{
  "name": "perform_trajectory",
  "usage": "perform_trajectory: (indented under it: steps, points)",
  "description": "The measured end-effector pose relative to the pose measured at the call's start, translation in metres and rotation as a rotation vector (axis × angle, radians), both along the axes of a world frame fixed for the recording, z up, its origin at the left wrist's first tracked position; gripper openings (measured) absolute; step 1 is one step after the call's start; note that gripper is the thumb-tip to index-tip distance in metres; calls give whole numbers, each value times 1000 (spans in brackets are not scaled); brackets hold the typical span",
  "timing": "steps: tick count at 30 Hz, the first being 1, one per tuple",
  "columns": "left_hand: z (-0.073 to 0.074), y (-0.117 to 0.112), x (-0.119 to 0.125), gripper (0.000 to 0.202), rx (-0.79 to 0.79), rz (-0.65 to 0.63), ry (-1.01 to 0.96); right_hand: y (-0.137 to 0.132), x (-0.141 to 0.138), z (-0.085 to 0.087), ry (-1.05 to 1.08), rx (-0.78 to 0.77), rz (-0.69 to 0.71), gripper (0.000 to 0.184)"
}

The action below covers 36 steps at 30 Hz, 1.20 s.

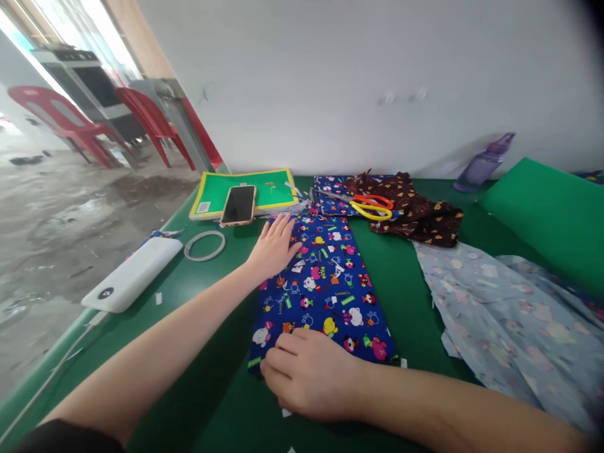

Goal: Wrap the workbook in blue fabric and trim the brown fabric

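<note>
Behind the green surface point(202, 368) we see a pale wall point(353, 82), and at far left a red chair point(155, 123) on a grey floor point(85, 214). The blue patterned cloth point(325, 286) lies flat in the middle of the surface, running from near to far. Our left hand point(274, 248) rests at its far left edge, grip spread open, palm down, holding nothing. Our right hand point(314, 374) lies over its near edge with fingers curled; we cannot tell whether that grip pinches the fabric. Far left, a phone point(239, 204) lies on a green book point(271, 192), with a white power bank point(134, 274) nearer to us. At the far right we see scissors point(353, 201) beside brown cloth point(415, 217), and farther right a purple bottle point(479, 168).
</note>
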<state>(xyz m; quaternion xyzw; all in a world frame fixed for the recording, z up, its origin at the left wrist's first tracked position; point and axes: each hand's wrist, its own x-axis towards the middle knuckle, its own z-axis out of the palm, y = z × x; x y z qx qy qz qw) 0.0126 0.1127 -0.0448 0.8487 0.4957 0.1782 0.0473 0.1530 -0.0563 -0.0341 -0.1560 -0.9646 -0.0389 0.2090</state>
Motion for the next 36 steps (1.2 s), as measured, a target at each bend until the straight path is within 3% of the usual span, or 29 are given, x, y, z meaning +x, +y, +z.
perform_trajectory:
  steps: [8, 13, 15, 18, 21, 23, 25, 27, 29, 30, 34, 36]
  points:
    - [-15, 13, -8, 57, -80, 14, -36, -1, -5, -3, 2, -98, -100, 13]
    - [-18, 16, -11, 57, -104, 42, -73, -2, -4, 2, -28, -190, -55, 12]
    - [-18, 15, -11, 55, -95, 40, -80, -2, 0, 11, -22, -369, 18, 8]
    - [-13, 11, -10, 51, -65, 41, -94, 6, 10, 32, 72, -811, 147, 5]
    - [-4, 2, -9, 48, -48, -76, -67, 28, 28, 48, 205, -1034, -55, 6]
    - [4, -5, -8, 46, -69, -225, -19, 49, 45, 51, 292, -976, -325, 13]
    - [12, -13, -7, 45, -110, -359, 30, 70, 63, 49, 303, -765, -573, 19]
    - [20, -19, -6, 45, -149, -459, 71, 86, 79, 44, 240, -600, -711, 36]
    - [27, -22, -6, 42, -167, -527, 118, 94, 89, 37, 122, -569, -697, 57]
    - [30, -23, -7, 38, -174, -548, 143, 96, 92, 34, 62, -569, -668, 58]
    - [41, -25, -8, 26, -194, -551, 213, 94, 87, 26, -60, -582, -572, 22]
    - [45, -26, -7, 25, -222, -534, 229, 92, 82, 24, -63, -605, -567, 18]
